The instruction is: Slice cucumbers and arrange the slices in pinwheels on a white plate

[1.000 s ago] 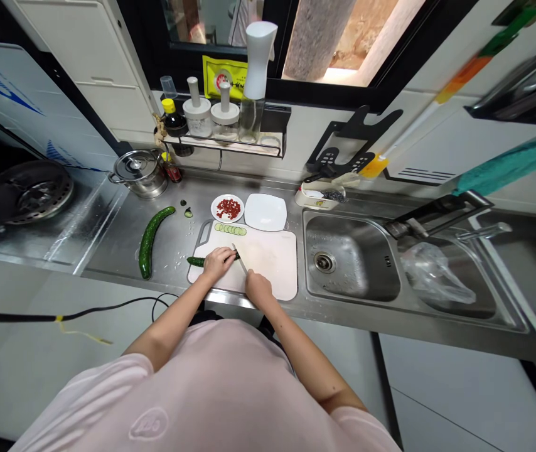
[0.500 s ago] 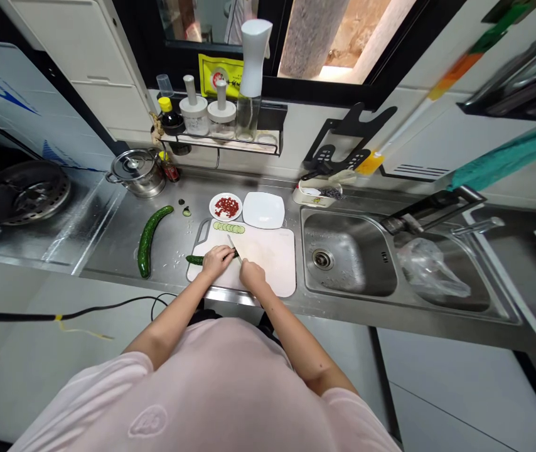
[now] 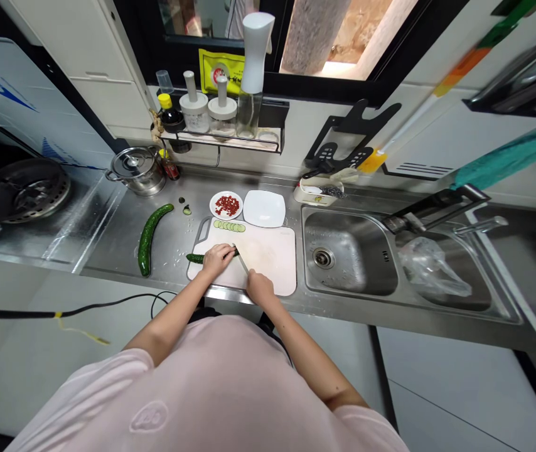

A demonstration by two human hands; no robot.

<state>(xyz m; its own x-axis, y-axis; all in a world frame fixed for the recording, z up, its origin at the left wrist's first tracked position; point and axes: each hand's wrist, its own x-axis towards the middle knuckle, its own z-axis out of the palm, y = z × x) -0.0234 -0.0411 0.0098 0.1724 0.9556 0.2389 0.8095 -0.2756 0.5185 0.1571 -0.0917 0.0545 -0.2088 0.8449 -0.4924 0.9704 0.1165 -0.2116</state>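
Observation:
My left hand [image 3: 218, 259] is closed over a dark green cucumber [image 3: 195, 258] lying across the white cutting board [image 3: 277, 251]. Its stub end sticks out to the left of the fingers. In my right hand [image 3: 259, 287] is the handle of a knife [image 3: 241, 258], whose blade slants up and left to the cucumber's right end, beside my left fingertips. A row of overlapping cucumber slices [image 3: 229, 226] lies along the board's far edge. To the left, on the steel counter, rests a whole cucumber [image 3: 149, 242] with small cut-off ends [image 3: 186, 210] near its tip.
Behind the board stand a plate of chopped red pieces [image 3: 226, 205] and a white square plate [image 3: 264, 209]. The sink [image 3: 350, 251] is to the right, with a plastic bag [image 3: 432, 267] in its second basin. A steel pot [image 3: 137, 171] and a wok [image 3: 21, 188] are leftward.
My right hand has moved a little right and toward me, drawing the knife back with it. The left hand stays on the cucumber.

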